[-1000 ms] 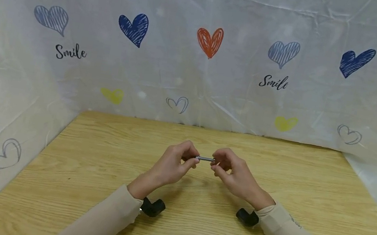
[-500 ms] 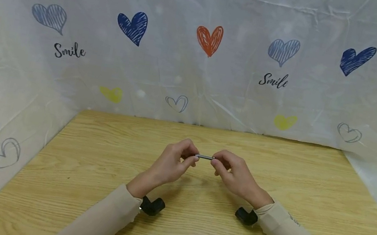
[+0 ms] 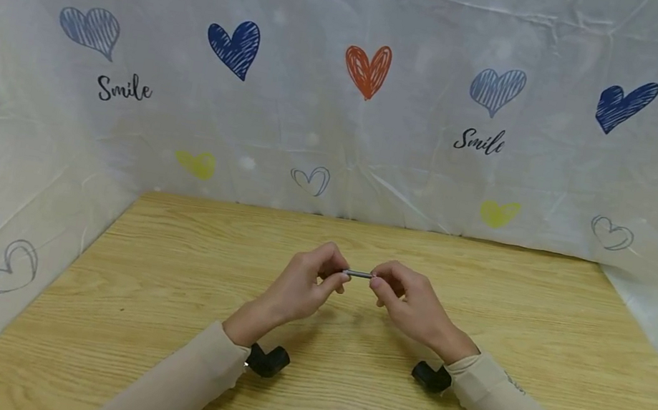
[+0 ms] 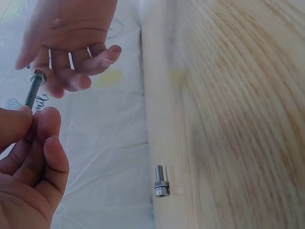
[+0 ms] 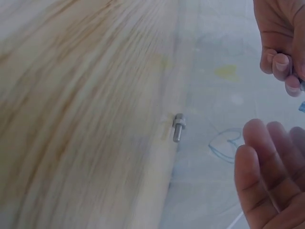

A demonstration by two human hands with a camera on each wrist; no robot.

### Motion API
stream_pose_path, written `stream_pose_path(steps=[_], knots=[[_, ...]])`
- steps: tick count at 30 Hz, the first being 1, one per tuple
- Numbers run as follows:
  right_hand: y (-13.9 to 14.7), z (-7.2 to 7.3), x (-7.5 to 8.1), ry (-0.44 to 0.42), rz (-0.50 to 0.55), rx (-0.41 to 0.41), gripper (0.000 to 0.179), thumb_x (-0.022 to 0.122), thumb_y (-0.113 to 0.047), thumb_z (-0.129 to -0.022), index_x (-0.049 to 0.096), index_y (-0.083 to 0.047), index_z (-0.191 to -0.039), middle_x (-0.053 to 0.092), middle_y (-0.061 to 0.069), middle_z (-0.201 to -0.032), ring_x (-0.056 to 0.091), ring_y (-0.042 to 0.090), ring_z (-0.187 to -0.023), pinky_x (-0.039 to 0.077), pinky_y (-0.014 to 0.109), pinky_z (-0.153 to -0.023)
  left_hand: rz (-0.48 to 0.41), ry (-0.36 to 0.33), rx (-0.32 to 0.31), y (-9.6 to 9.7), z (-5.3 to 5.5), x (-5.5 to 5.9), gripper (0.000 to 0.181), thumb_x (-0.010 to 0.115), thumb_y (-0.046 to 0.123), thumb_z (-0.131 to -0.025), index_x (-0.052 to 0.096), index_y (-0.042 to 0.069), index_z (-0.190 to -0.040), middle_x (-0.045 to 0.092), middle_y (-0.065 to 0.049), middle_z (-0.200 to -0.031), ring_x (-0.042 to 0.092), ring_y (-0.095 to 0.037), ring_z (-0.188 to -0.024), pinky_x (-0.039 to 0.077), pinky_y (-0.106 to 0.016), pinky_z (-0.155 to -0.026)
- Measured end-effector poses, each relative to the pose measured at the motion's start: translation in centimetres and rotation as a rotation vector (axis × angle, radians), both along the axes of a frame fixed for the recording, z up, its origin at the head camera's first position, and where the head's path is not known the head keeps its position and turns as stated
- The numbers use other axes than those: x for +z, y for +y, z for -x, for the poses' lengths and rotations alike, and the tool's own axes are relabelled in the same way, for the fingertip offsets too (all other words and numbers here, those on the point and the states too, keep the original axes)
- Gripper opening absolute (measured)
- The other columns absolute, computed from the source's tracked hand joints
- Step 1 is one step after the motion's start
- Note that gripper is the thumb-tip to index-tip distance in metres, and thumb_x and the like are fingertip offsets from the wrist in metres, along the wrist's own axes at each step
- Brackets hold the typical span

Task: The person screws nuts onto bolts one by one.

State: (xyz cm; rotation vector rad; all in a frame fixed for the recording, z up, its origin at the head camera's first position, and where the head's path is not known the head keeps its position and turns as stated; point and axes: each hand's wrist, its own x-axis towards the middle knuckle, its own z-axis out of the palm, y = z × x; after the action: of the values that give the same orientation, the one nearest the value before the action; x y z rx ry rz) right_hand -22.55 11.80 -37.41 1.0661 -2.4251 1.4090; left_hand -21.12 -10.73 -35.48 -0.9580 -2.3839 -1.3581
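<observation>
Pinch of the left hand [image 3: 299, 287] on a bolt [image 3: 359, 274], right hand [image 3: 413, 312] arched at its far end, grip unclear

One left hand [image 3: 299, 283], one right hand [image 3: 415, 312], one held bolt [image 4: 34, 90]
Each wrist view shows one loose bolt [image 4: 160, 179], whether the same one is unclear, with one nut [image 4: 162, 185], on one table [image 3: 187, 232]. Also: two sleeves [image 3: 183, 373], two wrist cameras [image 3: 269, 360], two "Smile" words [image 3: 124, 88], two pale blue hearts [image 3: 497, 88], two navy hearts [image 3: 234, 46], two red hearts [image 3: 366, 77], two yellow hearts [image 3: 500, 212], three outlined hearts [image 3: 612, 233].
</observation>
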Motion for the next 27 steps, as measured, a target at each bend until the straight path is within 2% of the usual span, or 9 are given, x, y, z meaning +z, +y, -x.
stream_pose_path(steps=[4,7,13,17,20,24,27], knots=[[0.0,-0.1,0.0,0.006,0.001,0.001,0.027,0.064,-0.023,-0.094,0.056,-0.016,-0.12,0.063,-0.004,-0.093,0.063,0.013,-0.073,0.05,0.03,-0.062,-0.003,-0.019,0.0,0.0,0.0,-0.1,0.007,0.06,0.001,-0.093,0.056,0.006,-0.096,0.063,-0.001,-0.082,0.065,-0.024,-0.068,0.051,-0.028,-0.057],[-0.1,0.0,-0.1,0.031,0.02,0.015,0.031,0.066,-0.018,-0.092,0.054,-0.016,-0.121,0.063,-0.005,-0.096,0.063,0.01,-0.073,0.05,0.031,-0.06,-0.002,-0.023,-0.001,0.0,0.0,-0.1,0.007,0.06,0.001,-0.093,0.056,0.006,-0.096,0.063,-0.001,-0.083,0.065,-0.023,-0.068,0.051,-0.027,-0.057],[-0.3,0.0,-0.2,0.049,0.057,0.03,0.016,0.061,-0.01,-0.095,0.056,-0.01,-0.111,0.063,-0.003,-0.091,0.062,0.018,-0.065,0.05,0.032,-0.056,-0.003,-0.021,0.002,0.1,-0.2,0.0,0.008,0.061,0.0,-0.093,0.055,0.006,-0.095,0.063,-0.001,-0.082,0.064,-0.018,-0.067,0.051,-0.027,-0.057],[-0.5,-0.4,0.2,0.037,0.04,0.007,0.012,0.06,-0.007,-0.095,0.058,-0.008,-0.107,0.062,0.001,-0.084,0.059,0.013,-0.062,0.048,0.033,-0.055,0.001,-0.029,0.004,0.1,-0.2,0.0,0.008,0.061,0.001,-0.093,0.055,0.007,-0.096,0.063,0.0,-0.082,0.063,-0.011,-0.066,0.051,-0.027,-0.057],[-0.6,-1.3,1.4,0.025,0.029,0.005,0.008,0.059,-0.005,-0.095,0.06,-0.008,-0.103,0.061,0.005,-0.078,0.057,0.008,-0.062,0.048,0.032,-0.056,-0.002,-0.03,-0.001,0.1,-0.2,-0.1,0.008,0.061,0.001,-0.093,0.056,0.007,-0.096,0.063,0.0,-0.081,0.063,-0.013,-0.066,0.051,-0.027,-0.057],[-0.7,-2.4,3.0,0.014,0.027,0.017,0.009,0.055,-0.002,-0.096,0.062,-0.009,-0.094,0.059,0.009,-0.075,0.056,0.009,-0.063,0.045,0.029,-0.055,-0.002,-0.02,-0.015,0.1,-0.2,-0.1,0.007,0.061,0.002,-0.093,0.055,0.006,-0.096,0.062,-0.001,-0.08,0.063,-0.021,-0.064,0.049,-0.027,-0.054],[-0.6,-2.0,2.5,0.016,0.024,0.023,0.015,0.053,-0.003,-0.098,0.063,-0.011,-0.09,0.059,0.01,-0.075,0.058,0.015,-0.064,0.044,0.031,-0.056,0.003,-0.009,-0.022,0.1,-0.3,-0.1,0.006,0.06,0.002,-0.093,0.056,0.005,-0.096,0.061,0.0,-0.079,0.06,-0.022,-0.061,0.047,-0.026,-0.051]])
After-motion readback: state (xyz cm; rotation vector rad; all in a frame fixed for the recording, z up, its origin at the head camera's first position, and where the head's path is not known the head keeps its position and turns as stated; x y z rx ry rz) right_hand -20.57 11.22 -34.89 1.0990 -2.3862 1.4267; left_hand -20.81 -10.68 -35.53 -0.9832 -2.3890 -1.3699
